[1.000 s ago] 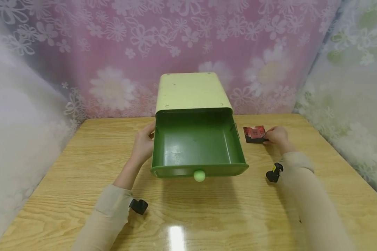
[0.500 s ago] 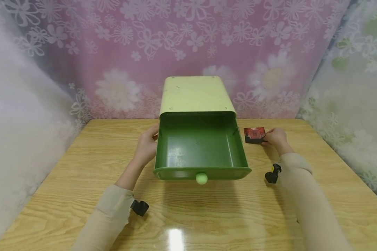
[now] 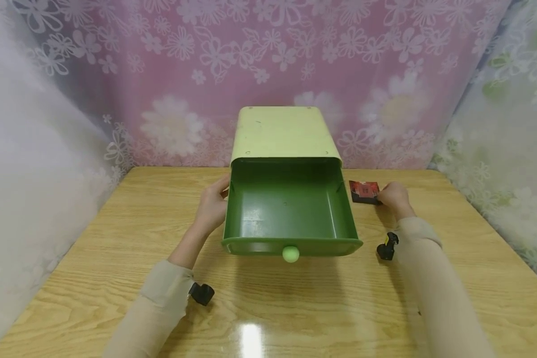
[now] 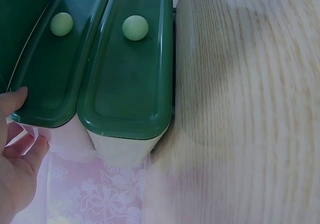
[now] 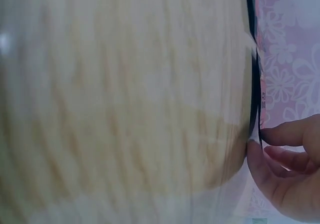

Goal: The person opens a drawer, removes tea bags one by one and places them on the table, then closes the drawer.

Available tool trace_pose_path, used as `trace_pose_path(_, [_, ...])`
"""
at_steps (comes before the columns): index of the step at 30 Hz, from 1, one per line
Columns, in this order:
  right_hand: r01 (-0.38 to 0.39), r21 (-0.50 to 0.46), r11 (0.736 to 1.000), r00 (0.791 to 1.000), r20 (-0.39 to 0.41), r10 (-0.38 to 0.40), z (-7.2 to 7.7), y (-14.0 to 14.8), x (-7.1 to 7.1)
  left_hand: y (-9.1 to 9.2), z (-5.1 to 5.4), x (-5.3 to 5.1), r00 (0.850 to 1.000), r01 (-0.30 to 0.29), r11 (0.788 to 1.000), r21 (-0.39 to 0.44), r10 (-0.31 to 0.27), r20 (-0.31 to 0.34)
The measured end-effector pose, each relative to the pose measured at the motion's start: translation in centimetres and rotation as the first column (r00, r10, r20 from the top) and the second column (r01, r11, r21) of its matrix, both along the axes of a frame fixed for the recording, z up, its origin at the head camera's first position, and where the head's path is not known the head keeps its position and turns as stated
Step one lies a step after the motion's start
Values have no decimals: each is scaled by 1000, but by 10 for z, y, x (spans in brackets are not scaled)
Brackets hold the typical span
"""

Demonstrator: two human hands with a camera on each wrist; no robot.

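Note:
A drawer cabinet (image 3: 286,132) with a pale yellow-green shell stands mid-table, its green top drawer (image 3: 286,209) pulled out. Nothing lies inside that drawer. In the left wrist view, two lower drawers (image 4: 130,74) with round knobs are pushed in. My left hand (image 3: 212,204) holds the cabinet's left side, thumb on a drawer front's edge and fingers against the side wall (image 4: 70,141). To the right of the cabinet, my right hand (image 3: 395,197) pinches the corner of a flat red and black packet (image 3: 364,191). Seen from the right wrist, the packet (image 5: 256,84) is thin and edge-on.
The wood-grain table (image 3: 130,238) runs back to a pink flowered curtain (image 3: 183,99). Pale curtains hang along the left (image 3: 40,164) and right (image 3: 510,164) sides. Black wrist cameras (image 3: 202,294) sit at both sleeves.
The whole head view has shifted slightly, putting the scene further right. Both hands keep their places at the cabinet and the packet; the packet's tilt has changed a little.

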State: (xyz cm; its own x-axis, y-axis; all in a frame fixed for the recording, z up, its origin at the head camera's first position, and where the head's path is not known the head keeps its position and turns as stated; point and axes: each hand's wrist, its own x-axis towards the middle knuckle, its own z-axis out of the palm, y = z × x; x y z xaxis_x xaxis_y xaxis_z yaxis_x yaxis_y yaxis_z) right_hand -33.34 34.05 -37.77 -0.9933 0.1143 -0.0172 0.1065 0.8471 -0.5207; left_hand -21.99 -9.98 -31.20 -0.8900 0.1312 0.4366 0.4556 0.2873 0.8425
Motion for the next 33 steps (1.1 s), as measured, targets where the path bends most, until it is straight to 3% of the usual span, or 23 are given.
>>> trace_pose_path(5, [-39, 99, 994, 999, -25, 42, 6, 0, 4, 0, 2, 0, 1000, -7, 1000, -13, 7, 1])
trace_pose_path(10, [-80, 136, 988, 997, -4, 81, 18, -4, 13, 0, 4, 1, 1000, -17, 1000, -19, 17, 4])
trace_pose_path(13, [-113, 148, 983, 994, 9, 113, 27, -8, 22, -3, -10, -9, 1000, -16, 1000, -12, 16, -12])
trace_pose_path(17, [-154, 139, 978, 986, -38, 161, 43, -18, 40, -7, -26, -24, 999, -22, 1000, -13, 22, -23])
trace_pose_path(20, [-192, 131, 973, 974, -99, 205, 55, -25, 56, -7, -26, -24, 1000, -19, 1000, -9, 19, -17])
trace_pose_path(29, [-253, 139, 957, 914, -291, 284, 83, -41, 106, -6, -27, -23, 1000, -13, 1000, 4, 13, -20])
trace_pose_path(31, [-272, 152, 950, 882, -357, 309, 88, -47, 117, -6, -27, -23, 999, -14, 1000, 9, 14, -29])
trace_pose_path(33, [-299, 182, 937, 830, -434, 349, 93, -53, 128, -6, -27, -22, 999, -3, 1000, 21, 4, -38])
